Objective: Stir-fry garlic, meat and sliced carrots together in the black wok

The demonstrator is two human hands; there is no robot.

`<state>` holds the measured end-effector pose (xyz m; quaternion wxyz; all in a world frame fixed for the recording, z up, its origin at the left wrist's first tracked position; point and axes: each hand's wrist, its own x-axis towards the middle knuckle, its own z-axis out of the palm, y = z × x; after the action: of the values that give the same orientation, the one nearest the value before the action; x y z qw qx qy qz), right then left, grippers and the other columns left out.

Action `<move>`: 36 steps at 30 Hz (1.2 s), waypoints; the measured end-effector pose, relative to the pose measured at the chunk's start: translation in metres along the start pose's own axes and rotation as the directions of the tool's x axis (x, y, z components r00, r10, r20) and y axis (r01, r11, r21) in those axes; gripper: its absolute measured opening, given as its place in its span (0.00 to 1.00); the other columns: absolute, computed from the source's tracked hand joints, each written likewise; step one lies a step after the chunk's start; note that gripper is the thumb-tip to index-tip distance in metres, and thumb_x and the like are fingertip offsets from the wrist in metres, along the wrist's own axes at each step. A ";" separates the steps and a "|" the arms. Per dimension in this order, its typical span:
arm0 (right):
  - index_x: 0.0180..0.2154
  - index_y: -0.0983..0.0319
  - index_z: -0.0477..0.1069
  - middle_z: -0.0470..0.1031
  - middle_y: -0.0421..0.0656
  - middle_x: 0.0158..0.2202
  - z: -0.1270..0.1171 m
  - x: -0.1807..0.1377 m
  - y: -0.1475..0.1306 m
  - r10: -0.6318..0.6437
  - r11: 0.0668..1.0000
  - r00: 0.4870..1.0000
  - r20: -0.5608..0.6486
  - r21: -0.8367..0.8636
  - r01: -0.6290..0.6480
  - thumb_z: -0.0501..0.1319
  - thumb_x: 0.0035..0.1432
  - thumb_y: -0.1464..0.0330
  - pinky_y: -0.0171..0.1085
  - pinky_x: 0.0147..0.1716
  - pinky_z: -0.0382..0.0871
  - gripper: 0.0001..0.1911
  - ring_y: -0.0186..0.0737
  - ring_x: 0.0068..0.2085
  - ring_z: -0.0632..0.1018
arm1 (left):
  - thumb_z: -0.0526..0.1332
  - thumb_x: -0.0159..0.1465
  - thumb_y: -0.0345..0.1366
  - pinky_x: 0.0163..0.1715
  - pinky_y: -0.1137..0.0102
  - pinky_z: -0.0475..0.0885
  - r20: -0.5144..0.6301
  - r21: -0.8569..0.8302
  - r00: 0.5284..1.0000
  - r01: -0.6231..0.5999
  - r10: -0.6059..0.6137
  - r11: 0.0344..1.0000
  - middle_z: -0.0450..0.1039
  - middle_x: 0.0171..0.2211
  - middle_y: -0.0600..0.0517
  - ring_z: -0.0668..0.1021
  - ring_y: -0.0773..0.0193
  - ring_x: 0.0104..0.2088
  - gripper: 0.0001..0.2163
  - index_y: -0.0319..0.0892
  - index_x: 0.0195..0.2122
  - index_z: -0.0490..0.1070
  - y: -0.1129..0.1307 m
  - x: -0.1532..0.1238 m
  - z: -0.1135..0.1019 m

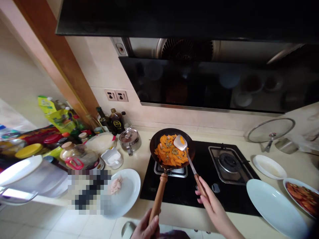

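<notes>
My left hand (147, 226) is wrapped round the wooden handle of a dark wok (152, 143), which sits over the left burner of the black gas hob. Orange slices (165, 151), like pumpkin or carrot, fill the wok, with small pale brownish bits scattered over them. In my right hand (210, 202) is the wooden grip of a metal spatula (190, 162). Its blade rests on the right part of the food, with an orange piece on it. Both hands are closed on their handles, and the fingers of the left are partly hidden.
Left of the hob are a plate with pale pieces (134, 186), a glass pot (130, 139), a white salt container (113, 159), bottles and jars. To the right are an unused burner (229, 162), a glass lid (264, 132), an oval plate (274, 205) and a filled dish. A range hood (184, 20) overhangs.
</notes>
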<state>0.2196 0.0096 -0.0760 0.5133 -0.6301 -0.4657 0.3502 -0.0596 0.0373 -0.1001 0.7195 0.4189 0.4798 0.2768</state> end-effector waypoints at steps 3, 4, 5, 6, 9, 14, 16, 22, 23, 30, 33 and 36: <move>0.54 0.54 0.64 0.74 0.45 0.47 0.003 -0.008 0.023 0.062 0.983 0.990 -0.127 -0.163 -0.082 0.56 0.51 0.56 0.40 0.41 0.72 0.27 0.46 0.46 0.76 | 0.63 0.50 0.58 0.16 0.76 0.54 -0.007 0.001 1.000 -0.006 0.006 1.000 0.59 0.15 0.60 0.63 0.72 0.17 0.33 0.37 0.48 0.67 0.000 0.000 0.005; 0.49 0.54 0.68 0.76 0.45 0.44 0.001 -0.009 0.026 0.096 0.969 0.985 -0.141 -0.215 -0.125 0.57 0.51 0.55 0.40 0.41 0.72 0.24 0.48 0.45 0.77 | 0.63 0.50 0.58 0.15 0.76 0.53 -0.010 0.011 1.000 -0.010 0.010 1.000 0.58 0.15 0.61 0.62 0.73 0.16 0.33 0.37 0.49 0.66 0.000 0.000 0.006; 0.45 0.55 0.70 0.78 0.45 0.41 -0.001 -0.010 0.028 0.124 0.953 0.981 -0.151 -0.257 -0.160 0.56 0.51 0.54 0.40 0.39 0.73 0.21 0.49 0.43 0.78 | 0.63 0.50 0.58 0.15 0.76 0.52 -0.015 0.019 1.000 -0.010 0.011 1.000 0.59 0.15 0.61 0.62 0.73 0.16 0.33 0.37 0.49 0.66 0.000 0.000 0.006; 0.42 0.55 0.71 0.79 0.45 0.38 -0.003 -0.010 0.029 0.136 0.940 0.978 -0.157 -0.290 -0.177 0.55 0.53 0.53 0.39 0.37 0.73 0.19 0.49 0.41 0.79 | 0.63 0.49 0.59 0.15 0.76 0.52 -0.019 0.022 1.000 -0.009 0.009 1.000 0.59 0.15 0.61 0.61 0.73 0.16 0.34 0.37 0.48 0.66 0.000 0.000 0.006; 0.38 0.56 0.69 0.78 0.45 0.32 -0.003 -0.014 0.032 0.077 0.932 0.984 -0.161 -0.340 -0.129 0.51 0.57 0.52 0.38 0.33 0.72 0.18 0.47 0.35 0.79 | 0.62 0.50 0.59 0.14 0.76 0.48 -0.004 0.026 1.000 -0.011 0.011 1.000 0.57 0.14 0.62 0.58 0.75 0.14 0.33 0.37 0.46 0.66 -0.001 0.001 0.006; 0.34 0.57 0.66 0.76 0.44 0.25 0.010 -0.019 0.050 0.053 0.911 0.990 -0.130 -0.399 -0.101 0.47 0.58 0.49 0.36 0.25 0.68 0.20 0.45 0.27 0.78 | 0.61 0.49 0.60 0.14 0.76 0.47 -0.027 0.017 0.999 -0.037 0.037 0.999 0.55 0.11 0.64 0.57 0.74 0.14 0.33 0.37 0.47 0.65 -0.008 0.005 0.007; 0.35 0.57 0.66 0.77 0.44 0.27 0.013 -0.019 0.055 0.057 0.917 0.991 -0.119 -0.386 -0.100 0.48 0.58 0.50 0.35 0.27 0.68 0.20 0.44 0.29 0.78 | 0.62 0.47 0.61 0.15 0.76 0.48 -0.038 0.017 0.999 -0.020 0.021 1.000 0.57 0.12 0.62 0.59 0.73 0.15 0.35 0.38 0.46 0.66 -0.012 0.008 0.006; 0.35 0.58 0.67 0.77 0.45 0.28 0.012 -0.020 0.056 0.094 0.914 0.990 -0.104 -0.386 -0.128 0.48 0.58 0.49 0.35 0.28 0.68 0.21 0.44 0.30 0.78 | 0.61 0.47 0.61 0.15 0.76 0.52 -0.061 0.052 0.998 0.021 -0.018 0.998 0.59 0.13 0.60 0.61 0.72 0.15 0.34 0.39 0.47 0.68 -0.020 0.012 0.001; 0.36 0.58 0.68 0.78 0.45 0.29 0.013 -0.020 0.056 0.097 0.919 0.990 -0.100 -0.374 -0.128 0.48 0.58 0.49 0.35 0.29 0.69 0.21 0.44 0.31 0.79 | 0.62 0.47 0.61 0.15 0.76 0.53 -0.062 0.056 0.998 0.028 -0.025 0.998 0.59 0.13 0.60 0.62 0.72 0.15 0.34 0.39 0.47 0.68 -0.019 0.012 0.000; 0.39 0.60 0.71 0.78 0.46 0.30 0.016 -0.016 0.053 0.114 0.939 0.991 -0.066 -0.318 -0.129 0.49 0.57 0.50 0.35 0.32 0.70 0.23 0.44 0.33 0.79 | 0.62 0.47 0.60 0.14 0.76 0.52 -0.029 0.078 0.996 0.089 -0.087 0.993 0.60 0.12 0.61 0.62 0.72 0.14 0.33 0.40 0.47 0.68 -0.012 0.009 0.000; 0.37 0.59 0.71 0.78 0.46 0.31 0.014 -0.015 0.051 0.104 0.943 0.992 -0.071 -0.309 -0.121 0.49 0.58 0.51 0.35 0.33 0.70 0.22 0.44 0.34 0.78 | 0.61 0.49 0.60 0.14 0.76 0.54 -0.049 0.098 0.995 0.092 -0.087 0.991 0.61 0.13 0.61 0.62 0.72 0.14 0.33 0.41 0.49 0.67 -0.014 0.009 -0.001; 0.38 0.60 0.70 0.77 0.46 0.31 0.012 -0.014 0.052 0.086 0.940 0.992 -0.090 -0.323 -0.111 0.48 0.58 0.50 0.35 0.33 0.70 0.23 0.44 0.34 0.78 | 0.62 0.48 0.60 0.14 0.75 0.55 -0.053 0.118 0.992 0.117 -0.111 0.986 0.61 0.13 0.60 0.64 0.70 0.14 0.34 0.42 0.51 0.66 -0.016 0.012 -0.003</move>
<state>0.2155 -0.0018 -0.1296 0.4005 -0.7416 -0.4658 0.2696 -0.0578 0.0398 -0.1194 0.6961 0.4271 0.5355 0.2151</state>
